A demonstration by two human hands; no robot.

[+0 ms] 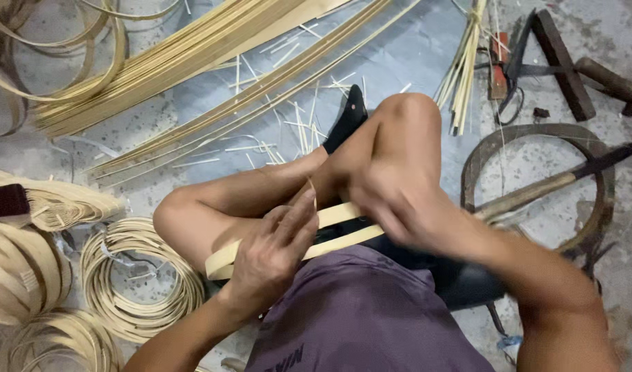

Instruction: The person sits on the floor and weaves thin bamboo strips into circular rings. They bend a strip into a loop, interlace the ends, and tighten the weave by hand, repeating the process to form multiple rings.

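From where I stand, the person sits on the concrete floor (412,55) with knees drawn up, working over the lap. Off at nine o'clock lie bundled coils of split cane (140,275), wound into rings and stacked by the person's left side; they hold nothing, being only loops of strip. Above them, towards eleven o'clock, long bamboo slats (192,55) fan across the floor, with short offcuts scattered at twelve.

At the centre, the left hand (274,251) rests flat over a pale, flat bamboo strip (337,215), fingers spread and pressing it down against the thigh rather than wrapped round it. The strip is doubled into a loop: its bend pokes out at eight o'clock from that hand, and its two layers run up towards two o'clock, passing under the right hand (392,203). That hand is blurred with movement; it sits on the strip, but I cannot tell whether it is closed on it. The two hands are close together, just apart, with the strip bridging them.

Further right, at three o'clock, a dark metal hoop (536,134) lies on the floor with a long-handled blade (557,180) laid across it. At one o'clock sit a thin bundle of sticks (462,65) and a dark wooden frame (561,58).
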